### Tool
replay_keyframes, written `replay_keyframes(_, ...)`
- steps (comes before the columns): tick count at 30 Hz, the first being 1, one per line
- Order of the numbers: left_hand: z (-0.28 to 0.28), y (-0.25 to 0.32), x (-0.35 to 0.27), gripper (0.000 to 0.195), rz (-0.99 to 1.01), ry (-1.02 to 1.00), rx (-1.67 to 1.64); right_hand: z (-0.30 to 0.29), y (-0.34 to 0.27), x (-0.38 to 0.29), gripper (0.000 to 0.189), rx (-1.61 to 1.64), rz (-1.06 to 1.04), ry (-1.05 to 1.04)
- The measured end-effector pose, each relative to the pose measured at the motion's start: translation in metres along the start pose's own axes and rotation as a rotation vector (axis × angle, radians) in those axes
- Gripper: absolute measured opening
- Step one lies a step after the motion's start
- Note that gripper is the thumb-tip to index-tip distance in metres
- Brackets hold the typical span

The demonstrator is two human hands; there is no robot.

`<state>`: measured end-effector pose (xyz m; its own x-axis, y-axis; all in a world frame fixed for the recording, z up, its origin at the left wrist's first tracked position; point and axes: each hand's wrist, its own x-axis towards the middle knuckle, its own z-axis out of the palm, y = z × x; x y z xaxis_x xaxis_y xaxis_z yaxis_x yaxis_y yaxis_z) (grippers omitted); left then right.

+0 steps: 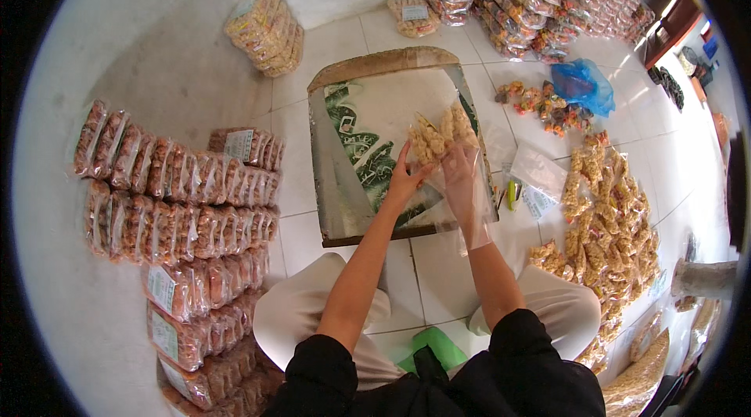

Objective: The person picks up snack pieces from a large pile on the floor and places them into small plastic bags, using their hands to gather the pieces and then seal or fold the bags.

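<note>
Above a low, worn table [399, 88], both of my hands are at small clear packets of pale, knobbly snacks. My right hand [460, 167] sits inside a large clear plastic bag [478, 206], which reaches down to my wrist. Its fingers grip a snack packet [459, 123] through or within the film; the exact layering is hard to make out. With thumb and fingers spread around its lower left side, my left hand [409, 173] holds another snack packet [427, 141] beside it.
Stacked packs of brown snacks [182, 170] line the left wall. On the right lie a heap of small snack packets [613, 223], a blue plastic bag [581, 85], flat clear bags [537, 170] and a green tool [513, 195]. More packs [522, 0] are piled behind.
</note>
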<state>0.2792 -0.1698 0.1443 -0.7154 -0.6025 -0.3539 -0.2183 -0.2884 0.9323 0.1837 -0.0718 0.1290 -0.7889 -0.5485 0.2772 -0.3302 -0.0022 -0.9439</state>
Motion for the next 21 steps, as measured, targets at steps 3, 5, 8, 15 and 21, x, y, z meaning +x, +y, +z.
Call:
replay_keyframes(3, 0.0, -0.006, 0.003, 0.076, 0.01, 0.011, -0.079, 0.013, -0.013, -0.001, 0.045, -0.222, -0.109, 0.036)
replay_keyframes(5, 0.006, -0.01, 0.009, 0.063, 0.07, 0.287, -0.102, 0.018, -0.016, -0.006, 0.047, -0.118, -0.157, 0.12)
replay_keyframes(8, -0.001, -0.015, 0.008, 0.057, 0.051, 0.277, -0.168, 0.019, -0.016, -0.017, 0.049, -0.073, -0.3, 0.13)
replay_keyframes(15, 0.009, -0.004, -0.011, 0.05, 0.038, 0.07, -0.106, 0.006, 0.003, -0.007, 0.043, -0.437, -0.105, 0.0)
replay_keyframes(21, 0.015, -0.019, 0.001, 0.051, 0.009, 0.087, -0.201, 0.012, -0.003, 0.0, 0.036, -0.743, -0.114, 0.007)
